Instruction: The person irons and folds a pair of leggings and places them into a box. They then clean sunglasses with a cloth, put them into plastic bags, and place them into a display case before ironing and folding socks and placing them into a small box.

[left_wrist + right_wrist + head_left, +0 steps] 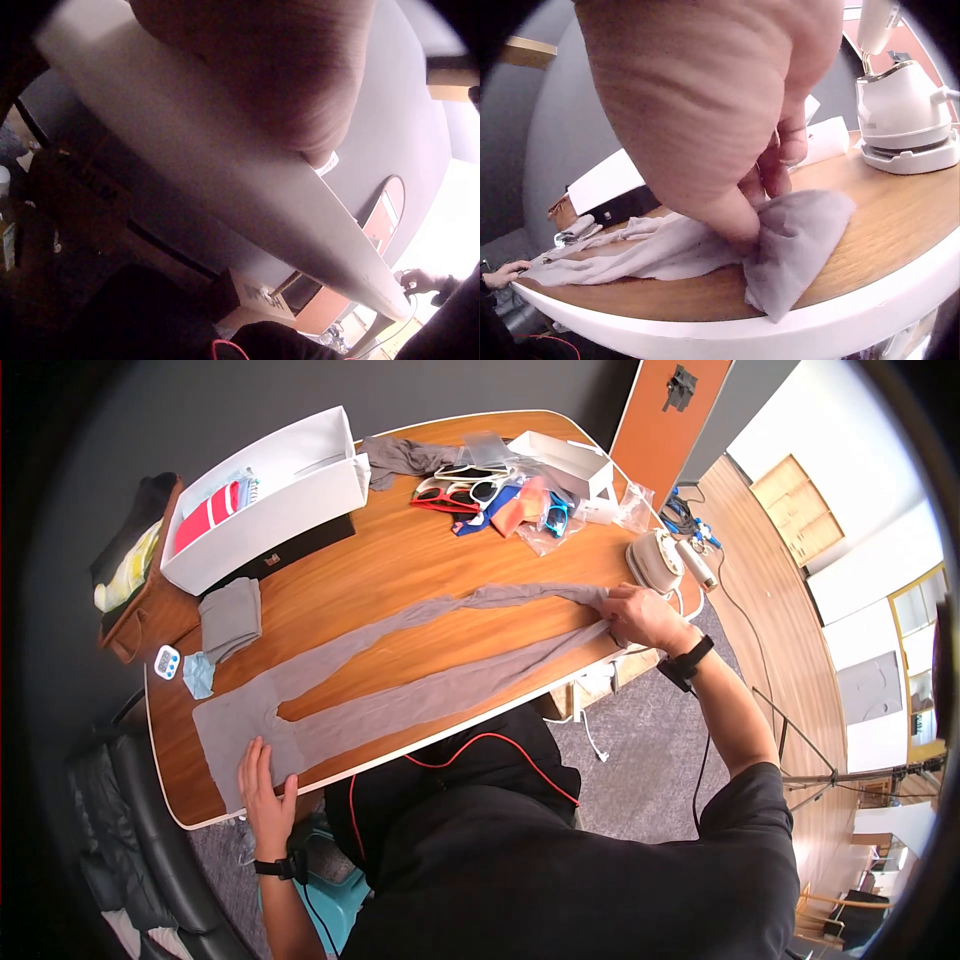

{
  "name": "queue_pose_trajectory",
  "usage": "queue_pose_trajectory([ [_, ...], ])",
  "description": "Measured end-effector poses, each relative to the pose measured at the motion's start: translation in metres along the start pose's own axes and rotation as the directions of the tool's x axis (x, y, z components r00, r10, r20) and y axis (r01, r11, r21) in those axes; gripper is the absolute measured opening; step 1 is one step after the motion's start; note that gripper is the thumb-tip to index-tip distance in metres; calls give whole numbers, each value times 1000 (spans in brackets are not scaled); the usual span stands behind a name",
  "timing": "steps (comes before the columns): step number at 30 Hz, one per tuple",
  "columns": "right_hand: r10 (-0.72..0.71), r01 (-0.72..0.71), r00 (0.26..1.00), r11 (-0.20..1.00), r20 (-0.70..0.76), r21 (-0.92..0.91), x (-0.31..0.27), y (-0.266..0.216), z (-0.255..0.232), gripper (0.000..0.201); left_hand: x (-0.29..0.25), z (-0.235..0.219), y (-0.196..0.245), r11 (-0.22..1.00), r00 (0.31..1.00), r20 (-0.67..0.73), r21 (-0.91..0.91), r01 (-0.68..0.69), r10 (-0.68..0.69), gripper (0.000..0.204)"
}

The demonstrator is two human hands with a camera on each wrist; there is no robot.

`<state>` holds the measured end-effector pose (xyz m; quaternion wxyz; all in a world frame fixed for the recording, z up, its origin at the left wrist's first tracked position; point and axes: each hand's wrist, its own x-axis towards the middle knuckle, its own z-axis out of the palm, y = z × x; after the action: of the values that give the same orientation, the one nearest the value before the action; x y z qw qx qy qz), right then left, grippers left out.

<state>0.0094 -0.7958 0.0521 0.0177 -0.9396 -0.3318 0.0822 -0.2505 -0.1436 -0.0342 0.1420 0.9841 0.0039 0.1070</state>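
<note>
A pair of grey tights (390, 705) lies stretched along the table, waist at the left and both legs running to the right. My left hand (264, 785) rests with fingers extended on the waist part, by the table's near edge. At the other end, my right hand (645, 618) pinches the two feet together. In the right wrist view, gathered fabric (799, 244) fans out past the thumb and fingers. The left wrist view shows mostly the palm and the table edge; the fingertips are hidden there.
On the wooden table (330, 600) stand a white box (270, 525) with packets, a folded grey cloth (231, 618), a small timer (167, 662) and a pile of sunglasses (470, 495). A white kettle-like appliance (655, 560) stands just beyond my right hand.
</note>
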Motion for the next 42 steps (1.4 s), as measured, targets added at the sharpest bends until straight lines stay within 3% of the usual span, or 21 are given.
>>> queue_pose_trajectory([
  [1, -31, 32, 989, 999, -143, 2, -2, -1, 0, 21, 0, 0, 0, 1000, 1000, -1, 2, 4, -4, 61],
  [2, -34, 35, 989, 999, -141, 4, -4, -2, -2, 21, 0, 0, -1, 1000, 1000, -3, 4, -2, 2, 61],
  [4, -70, 40, 897, 996, -436, -78, -8, -8, -13, 17, -1, 2, -2, 1000, 1000, -5, 7, -7, 7, 61],
  [5, -62, 24, 874, 996, -481, -84, -11, -9, -12, 17, -1, 3, -3, 1000, 1000, -6, 9, -12, 13, 61],
  [10, -155, 32, 838, 971, -523, -236, -34, -5, 21, 23, 1, 4, -4, 999, 999, -10, 13, -35, 36, 61],
  [16, 70, -148, 813, 985, -579, -88, -46, 8, 48, 29, 2, 2, -2, 999, 999, -12, 6, -42, 42, 61],
  [18, 53, -166, 776, 978, -629, -123, -46, 7, 42, 27, 1, 3, -3, 999, 999, -14, -7, -40, 40, 61],
  [21, 67, -210, 652, 973, -755, -94, -44, -1, 24, 23, 0, 4, -3, 999, 999, -18, 8, -39, 40, 61],
  [24, 31, -207, 718, 963, -696, -171, -46, 3, 34, 22, 0, 3, -1, 999, 999, -21, 12, -42, 42, 61],
  [26, 100, -201, 841, 970, -531, -135, -48, 3, 45, 17, 1, 3, -2, 999, 999, -23, 12, -40, 41, 61],
  [28, 136, -196, 882, 976, -451, -90, -50, 7, 52, 16, -1, 2, -2, 999, 999, -21, 16, -34, 34, 60],
  [32, 166, -202, 844, 979, -509, -15, -55, 8, 53, 19, 1, 1, -2, 999, 999, -14, -1, -43, 43, 60],
  [37, 200, -198, 814, 978, -546, 63, -45, -31, 31, 23, 5, -5, 5, 998, 998, -25, -17, -57, 57, 58],
  [38, 231, -188, 835, 973, -499, 137, -42, -38, 34, 23, 8, -10, 11, 994, 994, -28, 12, -106, 106, 56],
  [40, 102, -39, 859, 990, -502, 135, -29, -60, 25, 24, 14, -15, 23, 988, 989, -26, 54, -144, 145, 55],
  [42, 84, -10, 900, 985, -428, 174, -26, -57, 41, 31, 17, -15, 29, 976, 977, 48, -74, -204, 208, 54],
])
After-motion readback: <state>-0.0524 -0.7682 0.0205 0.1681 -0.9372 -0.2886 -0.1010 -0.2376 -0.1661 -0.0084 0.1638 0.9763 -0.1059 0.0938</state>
